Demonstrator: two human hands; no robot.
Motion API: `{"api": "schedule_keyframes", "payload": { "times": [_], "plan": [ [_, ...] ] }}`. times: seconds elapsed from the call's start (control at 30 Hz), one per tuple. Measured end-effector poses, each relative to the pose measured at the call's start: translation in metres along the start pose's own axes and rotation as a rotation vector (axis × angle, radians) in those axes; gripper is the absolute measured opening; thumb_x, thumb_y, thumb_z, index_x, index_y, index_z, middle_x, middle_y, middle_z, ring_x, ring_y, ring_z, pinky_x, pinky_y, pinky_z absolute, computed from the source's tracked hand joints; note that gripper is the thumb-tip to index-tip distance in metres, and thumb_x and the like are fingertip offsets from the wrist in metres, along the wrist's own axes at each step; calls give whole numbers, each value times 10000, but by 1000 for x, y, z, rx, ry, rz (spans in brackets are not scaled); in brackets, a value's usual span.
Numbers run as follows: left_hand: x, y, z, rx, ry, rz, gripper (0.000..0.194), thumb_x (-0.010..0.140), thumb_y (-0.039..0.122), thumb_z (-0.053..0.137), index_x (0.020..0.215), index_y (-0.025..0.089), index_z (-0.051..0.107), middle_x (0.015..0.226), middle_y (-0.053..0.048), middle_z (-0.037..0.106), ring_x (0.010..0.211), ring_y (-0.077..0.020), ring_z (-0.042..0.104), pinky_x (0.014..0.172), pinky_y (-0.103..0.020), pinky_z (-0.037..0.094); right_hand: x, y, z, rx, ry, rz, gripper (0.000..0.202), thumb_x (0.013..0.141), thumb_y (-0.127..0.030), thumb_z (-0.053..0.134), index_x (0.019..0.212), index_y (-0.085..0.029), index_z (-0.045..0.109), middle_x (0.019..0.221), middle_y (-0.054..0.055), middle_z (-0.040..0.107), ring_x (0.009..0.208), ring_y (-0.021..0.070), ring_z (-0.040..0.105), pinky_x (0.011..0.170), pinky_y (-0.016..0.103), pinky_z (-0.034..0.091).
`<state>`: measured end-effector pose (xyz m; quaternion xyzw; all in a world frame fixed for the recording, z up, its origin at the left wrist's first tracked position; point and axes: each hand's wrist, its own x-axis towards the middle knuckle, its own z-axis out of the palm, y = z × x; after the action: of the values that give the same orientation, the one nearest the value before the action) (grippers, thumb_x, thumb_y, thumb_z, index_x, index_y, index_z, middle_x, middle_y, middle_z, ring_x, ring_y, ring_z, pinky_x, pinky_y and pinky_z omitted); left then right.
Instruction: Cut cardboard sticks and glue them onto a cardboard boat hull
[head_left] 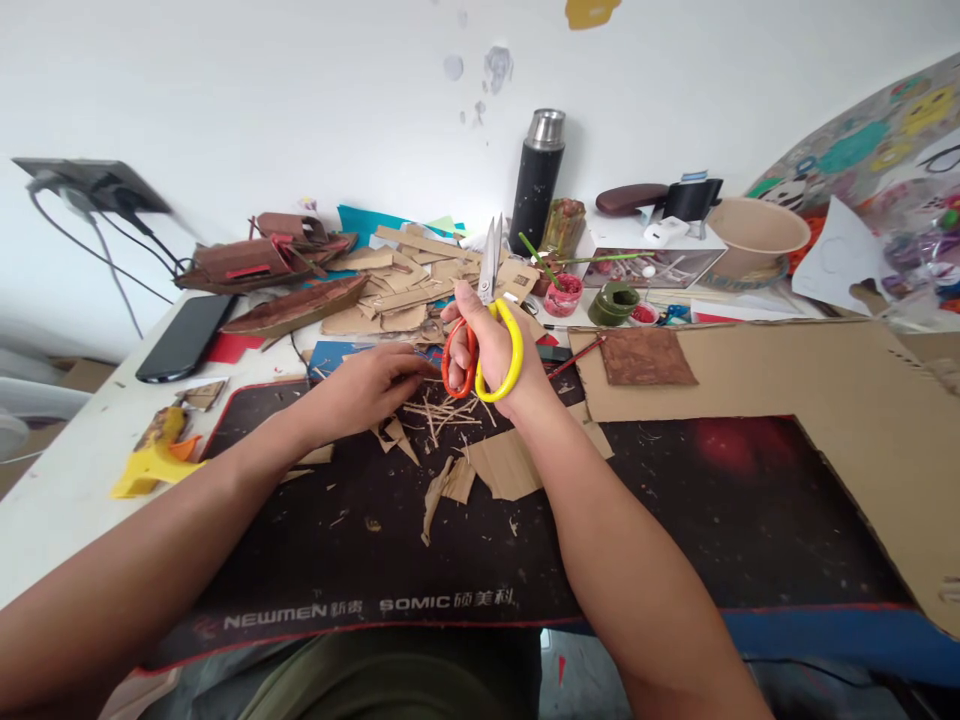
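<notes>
My right hand (491,345) is closed around a pair of scissors (511,372) with one yellow and one red handle loop; the blades point up and away from me. My left hand (373,388) is low over the black desk mat, palm down, fingers bent together toward the thumb; whatever is at its fingertips is too small to make out. Just right of and below it lie thin cardboard strips (442,415) in a loose heap. Closer to me are cut cardboard pieces (506,465) and torn scraps.
Behind my hands is a pile of cardboard pieces (405,280), with brown model boats (262,255) at its left. A black thermos (536,180), paint pots (613,303) and a brown-painted square (649,357) stand or lie right. A phone (187,335) and yellow glue gun (154,462) are left.
</notes>
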<state>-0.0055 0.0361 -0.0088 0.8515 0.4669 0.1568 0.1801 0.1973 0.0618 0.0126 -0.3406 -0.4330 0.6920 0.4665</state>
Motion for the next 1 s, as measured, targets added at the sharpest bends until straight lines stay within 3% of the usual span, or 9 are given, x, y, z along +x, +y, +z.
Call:
{"api": "schedule_keyframes", "payload": {
  "times": [0.3, 0.73, 1.0],
  "plan": [
    [-15, 8, -15, -53, -38, 8, 330, 1043, 288, 472, 1051, 222, 795, 967, -48, 752, 879, -204, 706, 819, -313, 541, -1, -1, 2, -31, -1, 20, 654, 890, -866, 661, 968, -218, 627, 442, -103, 478, 341, 132, 541, 365, 237, 425],
    [-20, 18, -16, -100, -119, 52, 303, 1047, 250, 487, 1051, 234, 790, 1064, -67, 760, 963, -227, 727, 880, -353, 570, 2, 4, 0, -57, -43, 26, 656, 864, -880, 670, 913, -228, 615, 435, -103, 482, 340, 139, 555, 355, 242, 424],
    [-19, 17, -9, -86, -101, 90, 313, 1038, 221, 487, 1089, 231, 795, 1083, -76, 755, 962, -221, 728, 885, -349, 567, 3, 8, 0, -53, -54, 22, 643, 857, -875, 681, 885, -238, 600, 444, -101, 491, 330, 138, 551, 350, 245, 429]
  ]
}}
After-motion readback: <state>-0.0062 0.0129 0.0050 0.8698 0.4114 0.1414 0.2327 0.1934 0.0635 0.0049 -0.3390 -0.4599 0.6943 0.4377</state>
